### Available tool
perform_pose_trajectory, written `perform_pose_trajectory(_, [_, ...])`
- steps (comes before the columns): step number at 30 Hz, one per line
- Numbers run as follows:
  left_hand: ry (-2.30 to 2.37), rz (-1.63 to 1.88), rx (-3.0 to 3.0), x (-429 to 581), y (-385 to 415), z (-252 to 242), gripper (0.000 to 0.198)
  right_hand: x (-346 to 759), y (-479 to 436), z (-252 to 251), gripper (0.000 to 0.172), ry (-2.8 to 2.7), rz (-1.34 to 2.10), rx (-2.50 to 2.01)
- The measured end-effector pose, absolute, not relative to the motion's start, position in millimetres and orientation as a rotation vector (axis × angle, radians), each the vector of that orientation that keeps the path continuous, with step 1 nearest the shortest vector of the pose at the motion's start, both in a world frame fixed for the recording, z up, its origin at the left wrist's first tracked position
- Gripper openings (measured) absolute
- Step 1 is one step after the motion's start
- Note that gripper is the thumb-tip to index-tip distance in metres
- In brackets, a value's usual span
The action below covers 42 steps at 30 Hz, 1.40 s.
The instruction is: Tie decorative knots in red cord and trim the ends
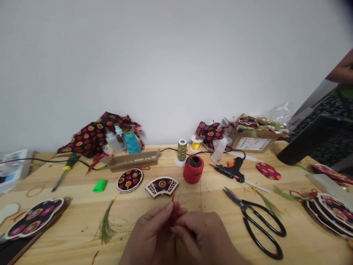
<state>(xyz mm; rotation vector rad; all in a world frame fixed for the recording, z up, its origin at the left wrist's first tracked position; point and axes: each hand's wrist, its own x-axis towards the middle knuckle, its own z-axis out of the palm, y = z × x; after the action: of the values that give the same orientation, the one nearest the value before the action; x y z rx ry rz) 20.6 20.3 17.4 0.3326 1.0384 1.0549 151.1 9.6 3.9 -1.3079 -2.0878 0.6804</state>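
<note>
Ornament stack, fabric-faced, lies far left on pine workbench, atop a dark board. Screwdriver with green-and-yellow handle lies behind it; green plastic block sits just right of that. Green tassel rests on the wood, its yellow loop running up toward round wooden ornament. Fan-shaped ornament is next, just above the hands.

Left hand and right hand are together at bench front, centre, fingers meeting and both pinching red cord. Cord tip pokes up from the grip toward the fan-shaped ornament, apart from it; a strand hangs below the hands. Red thread spool stands behind the right hand, well clear of it.

Further right: black glue gun, then black-handled scissors nearer the front. Second ornament stack sits at far right. Co-worker's arm shows above it, off the bench.
</note>
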Motion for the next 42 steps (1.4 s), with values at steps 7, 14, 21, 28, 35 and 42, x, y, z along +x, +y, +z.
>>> perform_pose_trajectory(7, [1.086, 1.057, 0.331, 24, 19, 19, 0.018, 152, 11, 7, 0.021, -2.097, 0.733, -1.383])
perform_pose_trajectory(14, [1.097, 1.028, 0.392, 26, 16, 18, 0.019, 152, 11, 5, 0.023, -2.12, 0.764, -1.409])
perform_pose_trajectory(21, [1.094, 0.985, 0.378, 28, 16, 16, 0.02, 153, 10, 2, 0.02, -2.187, 0.761, -1.392])
perform_pose_trajectory(28, [1.101, 0.972, 0.417, 28, 15, 17, 0.02, 152, 10, 8, 0.024, -2.151, 0.882, -1.372])
perform_pose_trajectory(35, [1.156, 1.009, 0.546, 23, 17, 13, 0.022, 166, 8, 21, 0.007, -2.087, 0.78, -1.504])
perform_pose_trajectory(42, [1.191, 0.968, 0.728, 25, 15, 18, 0.021, 172, 14, 26, 0.016, -1.666, 0.693, -1.271])
